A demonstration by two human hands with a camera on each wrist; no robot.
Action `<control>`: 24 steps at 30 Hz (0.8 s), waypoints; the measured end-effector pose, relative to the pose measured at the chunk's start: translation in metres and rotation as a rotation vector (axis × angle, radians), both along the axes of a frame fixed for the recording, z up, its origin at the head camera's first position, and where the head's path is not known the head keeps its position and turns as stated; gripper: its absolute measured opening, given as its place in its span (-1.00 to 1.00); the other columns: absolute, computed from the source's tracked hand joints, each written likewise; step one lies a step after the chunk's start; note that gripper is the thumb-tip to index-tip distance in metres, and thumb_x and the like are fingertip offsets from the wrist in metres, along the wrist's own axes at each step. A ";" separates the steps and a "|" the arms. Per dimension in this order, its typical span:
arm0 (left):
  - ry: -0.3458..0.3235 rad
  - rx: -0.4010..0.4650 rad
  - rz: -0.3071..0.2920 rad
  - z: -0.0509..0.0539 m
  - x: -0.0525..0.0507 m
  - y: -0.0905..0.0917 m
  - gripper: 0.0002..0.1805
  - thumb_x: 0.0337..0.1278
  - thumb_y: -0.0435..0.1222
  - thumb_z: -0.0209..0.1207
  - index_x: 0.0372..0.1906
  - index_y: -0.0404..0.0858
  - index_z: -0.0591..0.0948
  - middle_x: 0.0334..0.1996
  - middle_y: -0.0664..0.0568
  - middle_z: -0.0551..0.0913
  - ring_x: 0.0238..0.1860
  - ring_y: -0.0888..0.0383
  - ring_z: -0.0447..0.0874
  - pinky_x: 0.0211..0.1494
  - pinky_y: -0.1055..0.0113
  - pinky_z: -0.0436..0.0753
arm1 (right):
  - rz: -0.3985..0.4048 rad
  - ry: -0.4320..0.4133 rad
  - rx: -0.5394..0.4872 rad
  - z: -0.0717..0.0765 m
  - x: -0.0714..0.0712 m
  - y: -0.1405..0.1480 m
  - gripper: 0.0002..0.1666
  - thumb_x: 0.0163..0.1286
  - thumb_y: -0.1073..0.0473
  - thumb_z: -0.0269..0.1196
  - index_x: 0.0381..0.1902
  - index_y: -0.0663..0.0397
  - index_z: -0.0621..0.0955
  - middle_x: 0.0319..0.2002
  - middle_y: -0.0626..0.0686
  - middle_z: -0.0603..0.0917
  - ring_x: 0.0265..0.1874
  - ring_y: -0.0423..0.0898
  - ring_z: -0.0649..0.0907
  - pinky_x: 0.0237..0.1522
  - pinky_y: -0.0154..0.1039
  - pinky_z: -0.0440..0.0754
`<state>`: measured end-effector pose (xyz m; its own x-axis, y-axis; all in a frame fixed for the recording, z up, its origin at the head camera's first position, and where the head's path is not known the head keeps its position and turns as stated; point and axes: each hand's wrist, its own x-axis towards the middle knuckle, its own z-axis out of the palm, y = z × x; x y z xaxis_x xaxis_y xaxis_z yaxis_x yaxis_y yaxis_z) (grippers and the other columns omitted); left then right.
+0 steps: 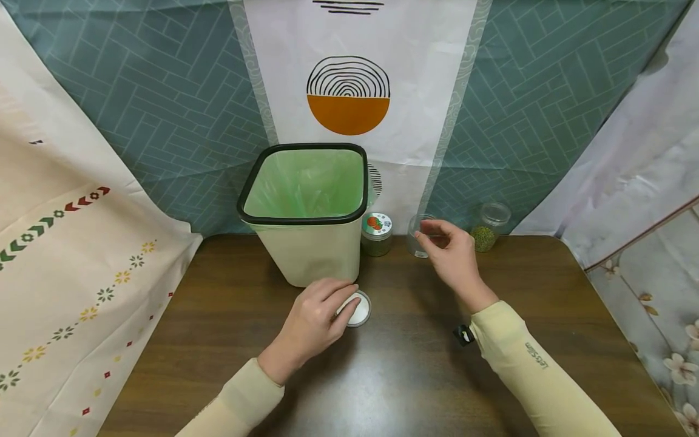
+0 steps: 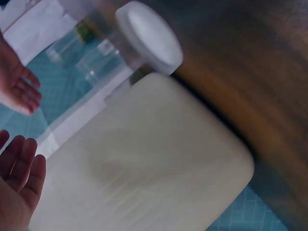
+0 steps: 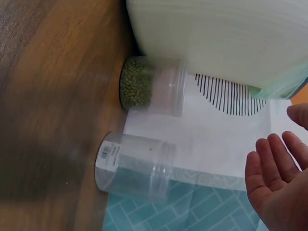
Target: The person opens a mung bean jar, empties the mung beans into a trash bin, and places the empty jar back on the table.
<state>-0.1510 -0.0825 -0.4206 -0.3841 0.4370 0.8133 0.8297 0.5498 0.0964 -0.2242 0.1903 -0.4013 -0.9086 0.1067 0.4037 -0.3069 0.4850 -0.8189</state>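
My left hand (image 1: 314,315) hovers beside a round white lid (image 1: 359,311) lying on the table. In the left wrist view its loosely bent fingers (image 2: 21,163) are apart from that lid and hold nothing. My right hand (image 1: 454,258) is above and in front of a clear, empty jar (image 1: 416,241) with a small label. The right wrist view shows the fingers relaxed, with a gap between them and the jar. Left of it stands a jar of green beans (image 1: 376,243) topped by a lid with an orange fruit picture. Another clear jar (image 1: 485,237), partly filled with green beans, stands to the right.
A cream waste bin (image 1: 322,255) with a black rim and green liner stands at the back, left of the jars. Patterned cloth (image 1: 207,121) hangs behind the brown table (image 1: 229,303). A small black object (image 1: 463,335) shows at the right wrist.
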 end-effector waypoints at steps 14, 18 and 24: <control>-0.345 -0.416 0.086 -0.028 0.007 -0.005 -0.64 0.13 -0.04 0.19 -0.06 -0.15 0.63 -0.04 -0.01 0.62 0.04 0.04 0.58 0.15 0.13 0.51 | 0.023 -0.105 -0.009 -0.020 -0.024 -0.025 -0.33 0.14 -0.10 0.34 0.17 0.05 0.48 0.08 0.07 0.60 0.06 -0.06 0.60 0.03 -0.06 0.59; -0.374 -0.461 0.095 -0.030 0.007 -0.006 -0.64 0.15 0.00 0.15 -0.07 -0.13 0.63 -0.06 0.03 0.62 0.04 0.07 0.58 0.17 0.15 0.50 | 0.034 -0.171 0.033 -0.030 -0.032 -0.035 -0.22 0.10 -0.05 0.38 0.23 0.09 0.40 0.15 0.14 0.54 0.14 0.02 0.55 0.08 -0.02 0.57; -0.368 -0.468 0.097 -0.033 0.006 -0.008 -0.68 0.13 -0.03 0.18 -0.12 -0.13 0.64 -0.13 0.07 0.64 -0.03 0.11 0.60 0.12 0.18 0.52 | 0.059 -0.286 0.078 -0.050 -0.049 -0.045 -0.01 0.03 -0.09 0.42 0.34 0.11 0.26 0.27 0.18 0.42 0.16 0.14 0.53 0.11 -0.01 0.54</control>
